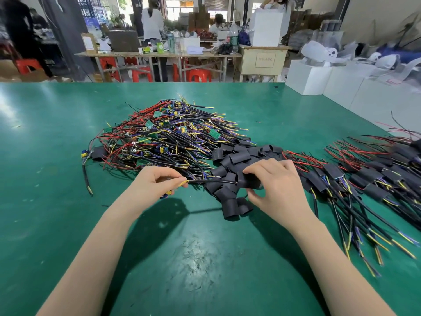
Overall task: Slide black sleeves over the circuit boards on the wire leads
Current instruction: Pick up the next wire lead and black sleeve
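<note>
Your left hand [157,181] pinches the yellow-tipped end of a thin black wire lead [213,182], drawing it taut, while your right hand [273,182] curls its fingers round a short black tubular sleeve [249,181] threaded on that lead, apparently to keep the wire straight so the sleeve can travel along it. The circuit board on this lead is hidden, whether under your right hand or inside the sleeve cannot be told. Just beyond the held sleeve lies a loose heap of empty black sleeves [237,158], within easy reach. Left of and behind that heap sprawls a tangled pile of red, black and yellow leads with bare green circuit boards [166,135]; right of it, a fanned row of leads already wearing black sleeves [364,179]. All rests on a scuffed green worktop [205,258]. Behind it, people stand and sit at a cluttered long table [159,54] among red plastic stools [141,74] and white boxes [307,76].
</note>
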### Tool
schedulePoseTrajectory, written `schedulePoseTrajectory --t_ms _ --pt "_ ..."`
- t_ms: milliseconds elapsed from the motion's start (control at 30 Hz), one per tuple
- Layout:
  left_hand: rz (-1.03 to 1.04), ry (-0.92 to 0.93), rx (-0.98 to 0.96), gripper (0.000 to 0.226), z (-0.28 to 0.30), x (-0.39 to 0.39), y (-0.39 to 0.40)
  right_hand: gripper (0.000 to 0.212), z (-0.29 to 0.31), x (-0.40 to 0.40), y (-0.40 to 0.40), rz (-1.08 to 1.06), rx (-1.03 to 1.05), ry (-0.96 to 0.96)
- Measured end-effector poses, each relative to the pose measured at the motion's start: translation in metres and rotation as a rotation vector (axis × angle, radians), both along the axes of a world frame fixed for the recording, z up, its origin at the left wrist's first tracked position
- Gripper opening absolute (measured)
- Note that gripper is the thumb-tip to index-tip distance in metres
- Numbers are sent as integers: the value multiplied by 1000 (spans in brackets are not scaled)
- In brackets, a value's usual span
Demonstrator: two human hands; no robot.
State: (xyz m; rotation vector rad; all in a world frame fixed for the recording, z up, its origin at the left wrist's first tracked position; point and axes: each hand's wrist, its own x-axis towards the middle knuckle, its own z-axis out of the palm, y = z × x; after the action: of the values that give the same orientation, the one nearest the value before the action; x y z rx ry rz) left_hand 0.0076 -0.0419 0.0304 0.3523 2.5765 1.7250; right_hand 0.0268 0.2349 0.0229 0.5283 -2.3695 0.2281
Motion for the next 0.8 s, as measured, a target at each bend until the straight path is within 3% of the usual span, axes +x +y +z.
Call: schedulePoseTrajectory --t_ms 200,367,500,567,800 --pt "-68 5 43 14 -1 5 16 33 0 3 -7 69 42 -21" --pt "-112 -59 86 6 -13 10 41 31 -1 6 -23 167 -43 -92" --pt "-206 -51 15 46 -18 7 37 31 1 6 -13 111 -117 -84" --pt "-213 -30 -24 52 -18 6 33 31 2 6 -8 82 -166 -83" --pt "-128 28 96 21 -18 3 31 32 3 6 -5 64 -152 -93"
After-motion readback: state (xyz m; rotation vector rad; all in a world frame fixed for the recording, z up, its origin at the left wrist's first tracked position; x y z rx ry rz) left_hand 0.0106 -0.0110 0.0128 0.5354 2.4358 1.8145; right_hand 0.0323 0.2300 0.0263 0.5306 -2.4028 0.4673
